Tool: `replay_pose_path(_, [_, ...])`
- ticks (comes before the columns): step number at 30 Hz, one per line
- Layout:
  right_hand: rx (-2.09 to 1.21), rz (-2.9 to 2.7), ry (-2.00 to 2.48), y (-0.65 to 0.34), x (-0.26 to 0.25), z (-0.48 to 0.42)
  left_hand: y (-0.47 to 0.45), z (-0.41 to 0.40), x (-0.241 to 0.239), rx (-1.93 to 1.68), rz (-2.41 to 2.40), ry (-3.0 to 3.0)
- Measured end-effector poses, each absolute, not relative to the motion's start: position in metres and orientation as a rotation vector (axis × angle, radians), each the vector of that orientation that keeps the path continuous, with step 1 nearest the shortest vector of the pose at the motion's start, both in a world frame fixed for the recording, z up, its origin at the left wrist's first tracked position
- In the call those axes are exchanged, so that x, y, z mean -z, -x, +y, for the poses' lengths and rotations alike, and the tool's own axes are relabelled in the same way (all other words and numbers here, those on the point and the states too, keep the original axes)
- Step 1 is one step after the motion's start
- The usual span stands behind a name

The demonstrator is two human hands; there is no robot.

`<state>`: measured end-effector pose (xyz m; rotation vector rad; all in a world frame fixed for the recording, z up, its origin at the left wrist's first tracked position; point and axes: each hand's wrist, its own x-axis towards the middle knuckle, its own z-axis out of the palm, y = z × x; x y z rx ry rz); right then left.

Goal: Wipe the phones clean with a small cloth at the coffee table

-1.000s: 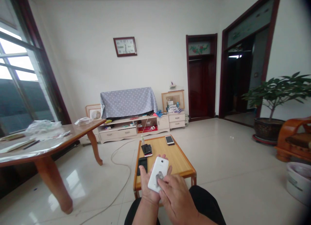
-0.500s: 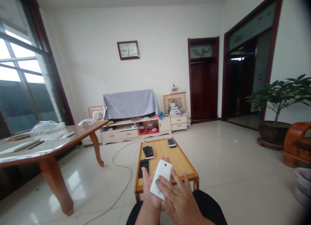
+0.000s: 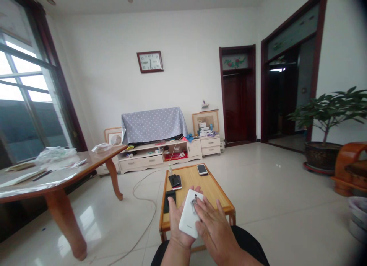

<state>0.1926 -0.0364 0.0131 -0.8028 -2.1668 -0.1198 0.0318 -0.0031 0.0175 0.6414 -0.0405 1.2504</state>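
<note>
A white smartphone (image 3: 189, 220) lies back side up on my left hand (image 3: 178, 227), its camera end pointing away from me. My left palm faces upward beneath it, with the thumb along the left edge and fingertips showing past the far end. With its fingertips, my right hand (image 3: 216, 229) presses a small crumpled grey cloth (image 3: 194, 204) against the phone's back, close to the camera. Whether the cloth is fabric or tissue is hard to tell. Both hands are above the near end of a low wooden table (image 3: 209, 193).
On the low table lie a stack of dark phones (image 3: 174, 181), a black phone (image 3: 169, 201), a white phone (image 3: 202, 169) and a small bottle (image 3: 170, 168). A cable (image 3: 155, 208) runs along the floor at left, beside a larger table (image 3: 94, 159). A potted plant (image 3: 325, 136) stands at right.
My right fingers and the cloth have slid up the phone's back, from its lower middle to the camera end. The left hand still supports the phone.
</note>
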Motion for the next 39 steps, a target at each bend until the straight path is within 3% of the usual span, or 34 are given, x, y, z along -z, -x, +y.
replay_pose_path(9, [0.190,-2.169,0.718,-0.174,-0.005,-0.054,-0.026,0.004,-0.004,-1.241,-0.086,-0.668])
replay_pose_path(20, [-0.009,-2.229,0.838,-0.194,-0.032,-0.044,-0.031,-0.006,-0.017,-1.186,-0.076,-0.720])
replay_pose_path(25, [-0.001,-2.278,0.586,-0.190,-0.023,-0.055,-0.031,-0.004,-0.015,-1.223,-0.022,-0.662])
replay_pose_path(30, [-0.001,-2.218,0.810,-0.200,-0.033,-0.045,-0.039,-0.008,-0.027,-1.181,0.004,-0.669])
replay_pose_path(36, [0.089,-2.280,0.574,-0.195,-0.019,-0.050,-0.037,-0.005,-0.025,-1.166,-0.036,-0.691])
replay_pose_path(39, [0.059,-2.268,0.675,-0.193,-0.027,-0.047,-0.040,-0.004,-0.022,-1.125,-0.031,-0.699])
